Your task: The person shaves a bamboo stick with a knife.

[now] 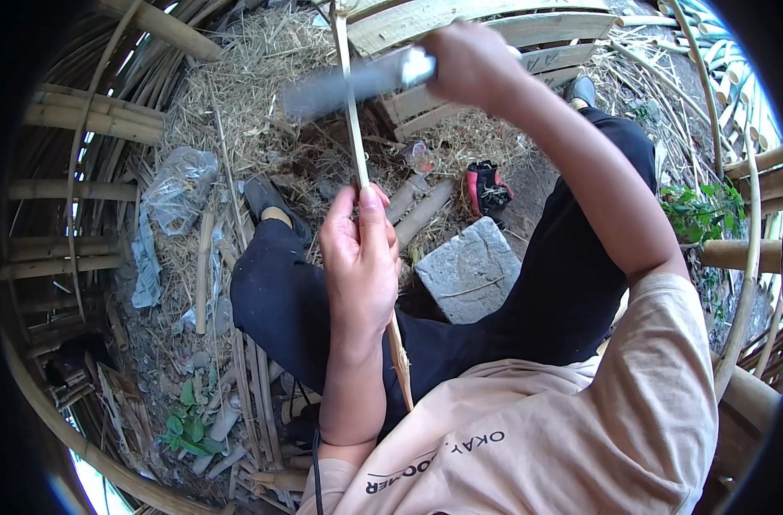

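A long, narrow bamboo strip [355, 129] runs upright through the middle of the view, its near end resting by my lap. My left hand [361, 227] is closed round it at about mid-length, thumb on top. Up at the right, my right hand [473, 67] grips the handle of a wide-bladed knife [344, 86]. Motion blurs the blade, which lies across the strip well beyond my left hand; whether it touches the strip I cannot tell. The strip's far end reaches the top edge, next to a wooden slatted piece [486, 26].
Between my legs lie a grey stone block [470, 270] and a red and black object [488, 189]. Shavings [263, 86] cover the ground ahead. A clear plastic bag [181, 189] is at the left. Bamboo poles [91, 120] frame both sides; cut bamboo pieces [739, 77] are heaped at far right.
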`<control>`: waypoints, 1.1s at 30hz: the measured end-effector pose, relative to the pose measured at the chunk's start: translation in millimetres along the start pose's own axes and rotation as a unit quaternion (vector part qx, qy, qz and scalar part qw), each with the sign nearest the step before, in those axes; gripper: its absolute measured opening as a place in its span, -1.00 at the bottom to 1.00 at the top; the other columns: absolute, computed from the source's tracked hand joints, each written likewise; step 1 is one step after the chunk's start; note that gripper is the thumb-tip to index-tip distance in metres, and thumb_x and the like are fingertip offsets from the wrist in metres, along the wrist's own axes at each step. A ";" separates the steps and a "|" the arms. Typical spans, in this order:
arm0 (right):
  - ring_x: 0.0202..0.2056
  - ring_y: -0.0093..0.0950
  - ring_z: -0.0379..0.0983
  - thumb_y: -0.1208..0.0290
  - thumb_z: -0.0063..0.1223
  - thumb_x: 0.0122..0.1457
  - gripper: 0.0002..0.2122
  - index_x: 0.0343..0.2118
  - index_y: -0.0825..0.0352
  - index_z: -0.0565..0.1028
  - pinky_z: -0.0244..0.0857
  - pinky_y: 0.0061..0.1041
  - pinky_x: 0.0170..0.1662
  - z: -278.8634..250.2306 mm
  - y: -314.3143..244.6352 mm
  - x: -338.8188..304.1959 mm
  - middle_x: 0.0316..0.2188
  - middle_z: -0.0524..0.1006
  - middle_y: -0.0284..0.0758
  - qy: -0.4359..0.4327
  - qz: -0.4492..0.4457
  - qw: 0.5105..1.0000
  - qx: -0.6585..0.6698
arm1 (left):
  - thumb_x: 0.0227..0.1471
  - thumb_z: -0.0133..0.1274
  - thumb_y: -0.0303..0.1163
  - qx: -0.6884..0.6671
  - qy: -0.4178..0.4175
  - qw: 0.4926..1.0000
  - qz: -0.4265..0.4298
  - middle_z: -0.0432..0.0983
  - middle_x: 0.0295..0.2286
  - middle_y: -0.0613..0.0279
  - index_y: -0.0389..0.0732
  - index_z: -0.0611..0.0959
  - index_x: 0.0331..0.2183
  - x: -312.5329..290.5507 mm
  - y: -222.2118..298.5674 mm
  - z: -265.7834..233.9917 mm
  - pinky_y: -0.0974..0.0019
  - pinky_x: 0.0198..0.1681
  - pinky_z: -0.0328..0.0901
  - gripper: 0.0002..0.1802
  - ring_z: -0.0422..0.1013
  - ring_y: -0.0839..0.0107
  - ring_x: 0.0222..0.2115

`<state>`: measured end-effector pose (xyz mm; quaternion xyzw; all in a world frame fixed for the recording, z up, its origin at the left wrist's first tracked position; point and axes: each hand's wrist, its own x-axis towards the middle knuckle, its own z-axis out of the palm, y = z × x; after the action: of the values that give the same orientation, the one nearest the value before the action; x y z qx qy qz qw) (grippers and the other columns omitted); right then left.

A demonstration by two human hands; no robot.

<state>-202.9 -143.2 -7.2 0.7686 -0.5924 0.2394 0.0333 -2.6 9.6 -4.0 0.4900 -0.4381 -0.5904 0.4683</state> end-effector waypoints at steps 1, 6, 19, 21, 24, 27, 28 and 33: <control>-0.41 -0.17 0.58 0.40 0.15 -0.08 -0.77 -0.32 0.29 0.64 0.47 -0.26 -0.23 -3.2 18.3 11.3 -0.50 0.60 -0.11 0.014 0.098 0.995 0.023 | 0.36 -0.18 -0.21 -0.003 -0.014 1.000 0.003 0.05 -0.70 0.60 -0.16 0.42 -0.33 -1.9 -3.1 4.5 0.59 -0.76 -0.21 -0.74 -0.06 0.82 -0.76; -0.37 -0.15 0.57 0.38 0.14 -0.04 -0.73 -0.23 0.25 0.64 0.46 -0.23 -0.22 -7.4 34.5 8.2 -0.45 0.61 -0.10 0.058 -0.024 0.998 -0.001 | 0.35 -0.16 -0.22 -0.021 -0.028 0.999 -0.004 0.09 -0.68 0.58 -0.16 0.43 -0.31 -4.0 -6.5 -1.6 0.60 -0.76 -0.17 -0.76 -0.04 0.81 -0.77; -0.45 -0.11 0.56 0.40 0.15 -0.23 -0.84 -0.51 0.26 0.62 0.47 -0.19 -0.29 -1.8 -21.2 -33.5 -0.57 0.58 -0.14 -0.133 -0.049 0.988 0.067 | 0.36 -0.20 -0.20 0.001 0.024 1.000 0.006 0.06 -0.67 0.60 -0.16 0.47 -0.29 20.7 -7.0 -8.4 0.59 -0.72 -0.20 -0.72 -0.06 0.81 -0.73; -0.46 -0.11 0.56 0.40 0.16 -0.25 -0.85 -0.53 0.27 0.61 0.47 -0.20 -0.32 -1.5 -21.2 -32.7 -0.58 0.58 -0.14 -0.101 -0.066 0.990 0.066 | 0.37 -0.21 -0.20 0.009 0.027 1.000 0.003 0.05 -0.69 0.60 -0.16 0.46 -0.30 16.1 -3.9 -4.7 0.58 -0.73 -0.22 -0.72 -0.08 0.81 -0.75; -0.47 -0.11 0.56 0.41 0.17 -0.28 -0.87 -0.58 0.27 0.61 0.46 -0.22 -0.34 -4.7 -18.5 -31.6 -0.59 0.58 -0.15 -0.068 -0.066 0.994 0.063 | 0.37 -0.21 -0.19 0.000 0.013 1.000 0.008 0.06 -0.69 0.60 -0.16 0.46 -0.29 11.9 -1.2 -3.1 0.58 -0.75 -0.22 -0.72 -0.07 0.81 -0.75; -0.47 -0.13 0.56 0.40 0.17 -0.27 -0.87 -0.58 0.27 0.61 0.46 -0.24 -0.34 -2.8 -7.2 -32.7 -0.60 0.58 -0.15 -0.042 -0.061 0.996 0.057 | 0.36 -0.19 -0.18 -0.015 0.007 1.000 0.007 0.07 -0.68 0.59 -0.15 0.47 -0.29 11.9 -1.4 6.5 0.59 -0.75 -0.20 -0.73 -0.06 0.81 -0.76; -0.48 -0.14 0.56 0.40 0.16 -0.26 -0.87 -0.57 0.26 0.61 0.46 -0.24 -0.34 1.0 -9.4 -27.7 -0.60 0.58 -0.16 -0.030 -0.074 0.996 0.047 | 0.36 -0.18 -0.19 0.028 0.036 0.999 0.024 0.09 -0.68 0.59 -0.15 0.48 -0.29 12.7 -6.4 2.1 0.60 -0.76 -0.18 -0.74 -0.05 0.81 -0.76; -0.49 -0.13 0.53 0.43 0.14 -0.25 -0.91 -0.59 0.25 0.57 0.40 -0.18 -0.36 3.8 -1.5 -11.4 -0.65 0.53 -0.17 0.001 -0.041 0.999 0.034 | 0.37 -0.21 -0.20 0.013 0.038 0.999 0.003 0.04 -0.68 0.60 -0.14 0.46 -0.28 10.7 2.6 -1.4 0.60 -0.74 -0.19 -0.74 -0.07 0.82 -0.74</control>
<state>-202.3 -133.9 -14.9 0.7924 -0.5521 0.2587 0.0172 -1.8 -1.5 -3.5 0.5168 -0.4288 -0.5640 0.4805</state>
